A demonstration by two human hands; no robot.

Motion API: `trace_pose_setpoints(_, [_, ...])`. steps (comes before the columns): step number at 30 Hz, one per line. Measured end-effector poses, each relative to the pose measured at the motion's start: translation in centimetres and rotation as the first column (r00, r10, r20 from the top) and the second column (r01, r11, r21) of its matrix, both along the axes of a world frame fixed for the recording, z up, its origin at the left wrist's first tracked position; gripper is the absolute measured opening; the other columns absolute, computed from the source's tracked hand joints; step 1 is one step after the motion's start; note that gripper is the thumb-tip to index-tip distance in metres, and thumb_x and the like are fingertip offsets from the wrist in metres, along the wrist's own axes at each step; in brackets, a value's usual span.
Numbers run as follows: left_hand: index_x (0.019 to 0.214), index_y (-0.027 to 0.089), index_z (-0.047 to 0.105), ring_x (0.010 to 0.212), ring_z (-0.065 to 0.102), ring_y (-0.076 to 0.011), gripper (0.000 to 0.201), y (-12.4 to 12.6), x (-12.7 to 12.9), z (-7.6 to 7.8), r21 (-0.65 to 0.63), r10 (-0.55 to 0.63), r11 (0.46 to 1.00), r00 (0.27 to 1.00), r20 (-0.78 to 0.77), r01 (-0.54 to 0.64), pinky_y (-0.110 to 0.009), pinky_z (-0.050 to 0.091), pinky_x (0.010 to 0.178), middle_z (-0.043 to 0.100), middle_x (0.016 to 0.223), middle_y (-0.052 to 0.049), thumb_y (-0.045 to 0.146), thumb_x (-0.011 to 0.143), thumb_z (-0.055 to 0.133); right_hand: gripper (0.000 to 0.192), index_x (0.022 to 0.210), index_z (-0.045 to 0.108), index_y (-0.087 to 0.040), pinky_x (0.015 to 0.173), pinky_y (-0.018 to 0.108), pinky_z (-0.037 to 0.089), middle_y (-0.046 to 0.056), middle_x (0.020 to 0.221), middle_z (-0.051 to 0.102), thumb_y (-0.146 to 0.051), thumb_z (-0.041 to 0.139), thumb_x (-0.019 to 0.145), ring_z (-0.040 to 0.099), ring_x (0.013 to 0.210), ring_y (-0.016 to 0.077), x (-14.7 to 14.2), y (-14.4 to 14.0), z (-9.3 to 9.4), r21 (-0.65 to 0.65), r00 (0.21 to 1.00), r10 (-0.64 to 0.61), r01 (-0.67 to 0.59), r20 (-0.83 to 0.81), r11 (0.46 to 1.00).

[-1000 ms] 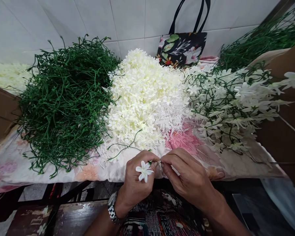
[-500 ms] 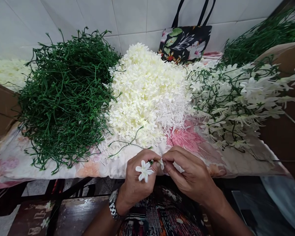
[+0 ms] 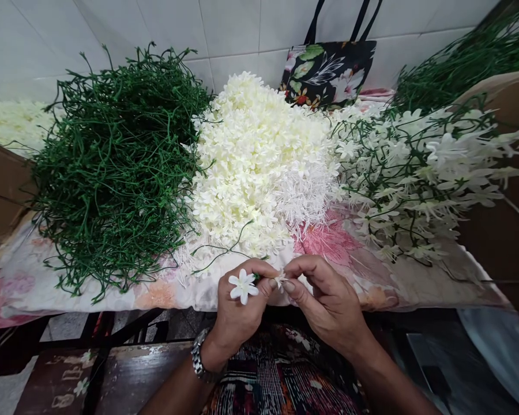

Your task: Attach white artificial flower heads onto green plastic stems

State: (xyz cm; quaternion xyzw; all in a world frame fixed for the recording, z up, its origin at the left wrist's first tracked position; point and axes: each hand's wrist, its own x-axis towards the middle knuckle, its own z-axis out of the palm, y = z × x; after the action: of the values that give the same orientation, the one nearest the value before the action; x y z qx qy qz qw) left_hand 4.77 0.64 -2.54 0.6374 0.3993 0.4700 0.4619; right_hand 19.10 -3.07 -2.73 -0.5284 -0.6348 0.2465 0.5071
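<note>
My left hand (image 3: pixel 240 314), closed, holds an artificial flower stem; a white open flower (image 3: pixel 243 286) sticks out over its knuckles. A bit of green stem shows beside the thumb. Opposite it, my right hand (image 3: pixel 328 302) pinches a small white flower piece (image 3: pixel 281 280) where the fingertips of both hands meet. Its exact form is partly hidden by the fingers. Just beyond the hands, a loose green stem (image 3: pixel 227 250) lies across the cloth, near the pile of cream-white flower heads (image 3: pixel 251 167).
On the left rises a heap of green plastic stems (image 3: pixel 116 173). Thin white stamens (image 3: pixel 305 193) lie beside the flower heads. Assembled white sprays (image 3: pixel 406 178) fill the right side. A floral bag (image 3: pixel 328 74) leans on the tiled wall; cardboard boxes (image 3: pixel 4 190) flank the cloth-covered table (image 3: pixel 185 297).
The left hand has shifted slightly left and turned, carrying its flower left and up. My right fingers have changed their pinch, and more of the small white piece shows between the hands.
</note>
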Motion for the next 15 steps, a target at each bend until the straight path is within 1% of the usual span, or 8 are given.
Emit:
trace_pose_setpoints(3, [0.072, 0.017, 0.066, 0.060, 0.060, -0.0125, 0.006, -0.05, -0.02, -0.19, -0.034, 0.044, 0.999, 0.997, 0.058, -0.042, -0.021, 0.048, 0.056, 0.066, 0.065, 0.000, 0.017, 0.077, 0.063, 0.024, 0.104, 0.054, -0.020, 0.068, 0.028, 0.053, 0.005, 0.090, 0.061, -0.032, 0.060, 0.084, 0.059, 0.080, 0.0160, 0.23, 0.24, 0.29, 0.076, 0.995, 0.037, -0.045, 0.096, 0.996])
trace_pose_setpoints(4, [0.072, 0.017, 0.066, 0.060, 0.060, -0.0124, 0.006, -0.10, -0.01, -0.24, -0.044, 0.036, 0.999, 0.997, 0.070, -0.033, -0.021, 0.048, 0.056, 0.066, 0.065, 0.000, 0.017, 0.077, 0.063, 0.028, 0.108, 0.054, -0.020, 0.071, 0.029, 0.053, 0.007, 0.095, 0.061, -0.031, 0.061, 0.083, 0.060, 0.085, 0.0172, 0.26, 0.32, 0.36, 0.100, 0.990, 0.055, -0.068, 0.127, 0.993])
trace_pose_setpoints(5, [0.071, 0.017, 0.066, 0.060, 0.060, -0.0123, 0.007, -0.16, 0.00, -0.30, -0.056, 0.023, 0.998, 0.997, 0.080, -0.018, -0.021, 0.048, 0.056, 0.066, 0.064, 0.000, 0.017, 0.077, 0.063, 0.027, 0.109, 0.054, -0.020, 0.072, 0.029, 0.053, 0.007, 0.096, 0.062, -0.027, 0.060, 0.084, 0.060, 0.086, 0.0171, 0.26, 0.38, 0.39, 0.119, 0.987, 0.067, -0.086, 0.148, 0.989])
trace_pose_setpoints(7, [0.072, 0.017, 0.066, 0.060, 0.060, -0.0123, 0.007, -0.30, 0.04, -0.48, -0.089, 0.003, 0.996, 0.995, 0.103, 0.006, -0.021, 0.048, 0.057, 0.066, 0.064, 0.000, 0.017, 0.078, 0.063, 0.020, 0.104, 0.057, -0.020, 0.068, 0.026, 0.052, 0.005, 0.088, 0.063, -0.015, 0.056, 0.085, 0.061, 0.080, 0.0146, 0.18, 0.45, 0.36, 0.152, 0.985, 0.068, -0.092, 0.161, 0.984])
trace_pose_setpoints(9, [0.073, 0.017, 0.067, 0.061, 0.060, -0.0124, 0.006, -0.42, 0.09, -0.72, -0.125, 0.007, 0.992, 0.992, 0.125, 0.009, -0.021, 0.048, 0.057, 0.067, 0.065, -0.001, 0.017, 0.078, 0.063, 0.017, 0.097, 0.058, -0.019, 0.064, 0.023, 0.051, 0.003, 0.079, 0.063, -0.009, 0.054, 0.085, 0.061, 0.072, 0.0128, 0.02, 0.46, 0.27, 0.172, 0.987, 0.037, -0.064, 0.158, 0.983])
trace_pose_setpoints(12, [0.074, 0.017, 0.067, 0.062, 0.060, -0.0126, 0.005, -0.53, 0.12, -0.82, -0.144, 0.034, 0.989, 0.991, 0.130, -0.015, -0.022, 0.048, 0.059, 0.067, 0.067, -0.001, 0.017, 0.078, 0.063, 0.013, 0.091, 0.059, -0.018, 0.060, 0.023, 0.050, 0.002, 0.074, 0.063, -0.008, 0.054, 0.084, 0.060, 0.067, 0.0127, -0.23, 0.46, 0.25, 0.170, 0.985, 0.018, -0.047, 0.170, 0.984])
trace_pose_setpoints(15, [0.073, 0.016, 0.066, 0.062, 0.059, -0.0128, 0.006, -0.53, 0.05, -0.36, -0.126, 0.030, 0.992, 0.996, 0.080, -0.020, -0.022, 0.047, 0.059, 0.066, 0.066, -0.001, 0.017, 0.078, 0.062, 0.011, 0.085, 0.057, -0.019, 0.055, 0.022, 0.048, 0.001, 0.068, 0.061, -0.009, 0.053, 0.084, 0.058, 0.062, 0.0120, -0.35, 0.44, 0.39, 0.170, 0.984, 0.007, -0.038, 0.179, 0.985])
